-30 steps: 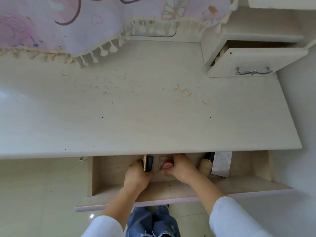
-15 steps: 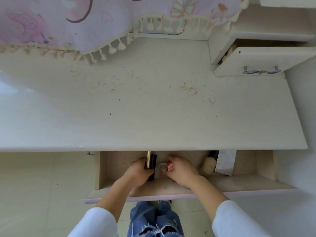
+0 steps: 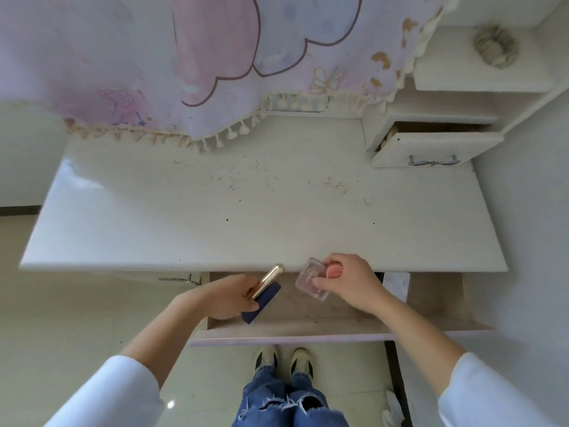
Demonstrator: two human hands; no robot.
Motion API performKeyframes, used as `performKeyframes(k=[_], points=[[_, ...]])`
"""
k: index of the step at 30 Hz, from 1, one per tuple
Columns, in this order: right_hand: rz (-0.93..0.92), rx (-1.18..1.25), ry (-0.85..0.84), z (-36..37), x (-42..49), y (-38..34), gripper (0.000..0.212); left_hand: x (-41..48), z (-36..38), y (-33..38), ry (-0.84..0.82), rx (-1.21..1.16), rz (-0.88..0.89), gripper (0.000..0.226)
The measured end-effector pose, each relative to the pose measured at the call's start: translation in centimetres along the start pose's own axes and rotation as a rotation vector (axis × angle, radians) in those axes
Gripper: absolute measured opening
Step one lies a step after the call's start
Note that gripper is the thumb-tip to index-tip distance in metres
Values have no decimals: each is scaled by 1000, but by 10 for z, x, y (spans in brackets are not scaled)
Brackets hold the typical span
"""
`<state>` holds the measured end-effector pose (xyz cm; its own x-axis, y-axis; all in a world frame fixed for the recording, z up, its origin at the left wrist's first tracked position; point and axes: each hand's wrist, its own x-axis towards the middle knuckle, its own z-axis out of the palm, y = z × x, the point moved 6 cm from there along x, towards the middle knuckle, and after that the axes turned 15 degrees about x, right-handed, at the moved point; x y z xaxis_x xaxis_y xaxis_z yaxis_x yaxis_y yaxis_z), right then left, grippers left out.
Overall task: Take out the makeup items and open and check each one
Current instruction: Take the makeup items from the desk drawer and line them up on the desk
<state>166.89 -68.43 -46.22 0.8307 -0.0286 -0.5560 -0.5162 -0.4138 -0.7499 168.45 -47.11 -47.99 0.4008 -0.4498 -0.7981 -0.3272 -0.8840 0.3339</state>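
The left hand (image 3: 221, 298) is held over the open drawer (image 3: 292, 331) under the dressing table (image 3: 246, 223), its fingers curled tight round two things at once. One is a slim gold tube (image 3: 268, 281) that angles up and to the right, with its rounded tip reaching the table's front edge. The other is a flat navy case (image 3: 264, 300) lying just beneath the tube and touching it. The fingertips are tucked under the case and hidden, so only the back of the hand and the knuckles show.

The right hand (image 3: 354, 283) is close by, also above the drawer at the table's front edge, and it too grips two items. Its thumb presses on the face of a clear square case (image 3: 308, 278) with a pinkish inside, pinching it against the fingers behind. The forefinger bends over a small round coral pot (image 3: 335, 271), which sits against the case's right corner. The remaining fingers are folded in towards the palm.

The two hands are near each other but not touching. A pale marbled item (image 3: 396, 283) lies at the right of the drawer, partly under the tabletop. At the table's back right, a small upper drawer (image 3: 431, 149) stands pulled out. A pink tasselled cloth (image 3: 154, 63) hangs over the rear.
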Motion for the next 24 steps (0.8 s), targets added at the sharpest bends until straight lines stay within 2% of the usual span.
performKeyframes(k=[2,5,7,10,13,17,20,24], points=[[-1,119,133,-16,10,-18,16,-3,-28,2,145,-158,-33,14],[95,361,268,-23,31,-26,17,2,-66,6,405,-434,-128,23],[176,477,305,-18,44,-25,16,13,-78,8,449,-535,-206,26],[242,538,353,-9,60,-22,10,33,-84,8,428,-573,-285,19],[234,452,351,-2,72,-23,10,45,-89,6,446,-523,-343,14],[138,46,268,0,76,-31,28,51,-94,7,476,-477,-373,17],[98,-140,270,-4,74,-31,42,50,-95,7,508,-468,-374,21],[87,-28,304,-15,69,-26,40,44,-89,3,571,-584,-365,34]])
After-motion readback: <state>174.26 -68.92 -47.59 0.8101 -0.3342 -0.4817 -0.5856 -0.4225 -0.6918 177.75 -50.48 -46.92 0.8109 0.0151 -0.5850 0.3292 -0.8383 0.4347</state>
